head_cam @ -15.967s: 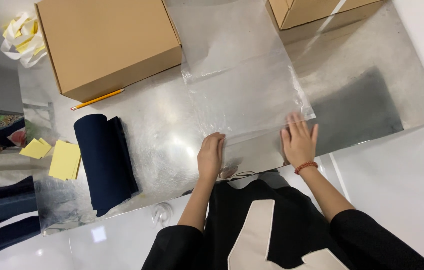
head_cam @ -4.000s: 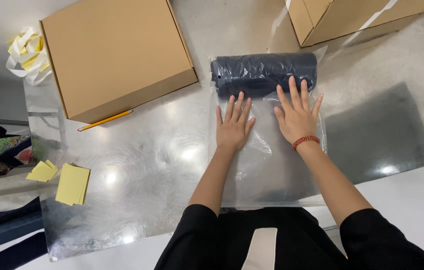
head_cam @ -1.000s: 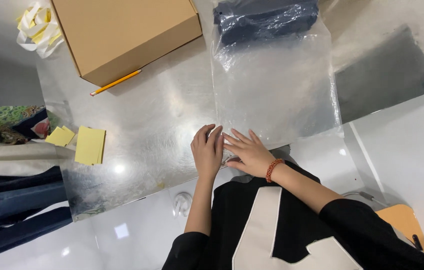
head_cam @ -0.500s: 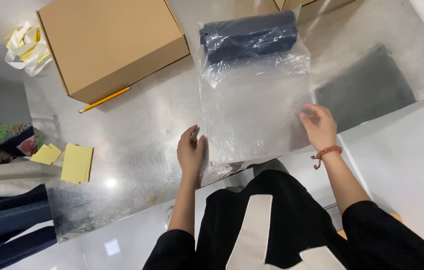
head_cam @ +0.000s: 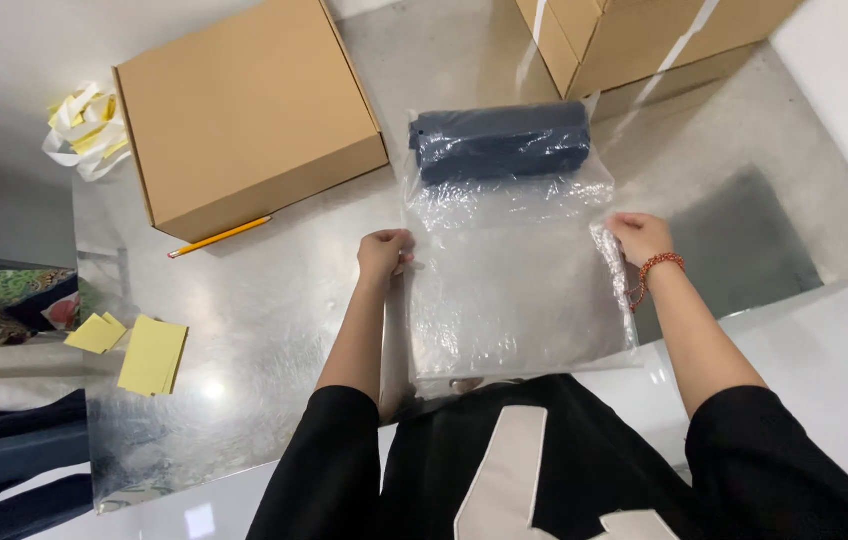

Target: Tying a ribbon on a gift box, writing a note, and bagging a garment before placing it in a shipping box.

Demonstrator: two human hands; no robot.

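A clear plastic bag (head_cam: 514,290) lies on the shiny metal table (head_cam: 274,300), with a folded dark navy garment (head_cam: 501,140) inside its far end. My left hand (head_cam: 385,252) pinches the bag's left edge about midway along. My right hand (head_cam: 638,237), with a red bead bracelet on the wrist, grips the right edge at the same height. The empty near part of the bag reaches toward my body.
A closed brown cardboard box (head_cam: 249,110) sits at the far left with a yellow pencil (head_cam: 219,237) in front of it. More cardboard boxes (head_cam: 634,35) stand at the far right. Yellow sticky notes (head_cam: 152,353) and crumpled yellow-white paper strips (head_cam: 87,125) lie at left.
My hands have moved apart from the bag's near edge up along its two sides and now grip them midway. The view has shifted slightly.
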